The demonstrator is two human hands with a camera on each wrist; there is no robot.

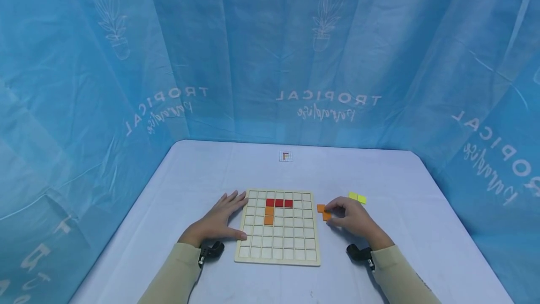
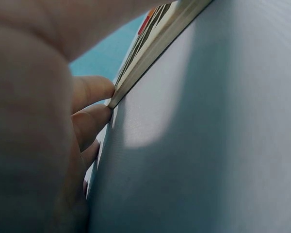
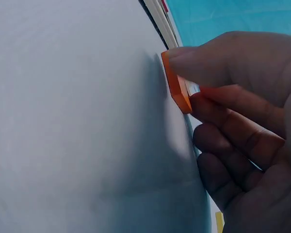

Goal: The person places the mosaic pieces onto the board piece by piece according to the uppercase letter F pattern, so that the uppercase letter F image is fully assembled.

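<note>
A pale wooden grid board [image 1: 288, 258] lies flat on the white table, a row of three red tiles [image 1: 279, 203] in its upper part. Two orange tiles [image 1: 268, 220] run down from the left end of that row. My left hand [image 1: 219, 217] rests spread along the board's left side, fingertips and thumb at its edge, as the left wrist view also shows. Right of the board, my right hand [image 1: 352, 217] pinches an orange tile [image 3: 176, 85] between thumb and fingers, low over the table. Another orange tile [image 1: 321, 208] lies close beside it.
Two yellow tiles [image 1: 357, 197] lie behind my right hand. A small card [image 1: 286, 156] with a coloured grid pattern is near the table's far edge. Blue printed curtains [image 1: 270, 60] enclose the table [image 1: 211, 168] at the back and sides.
</note>
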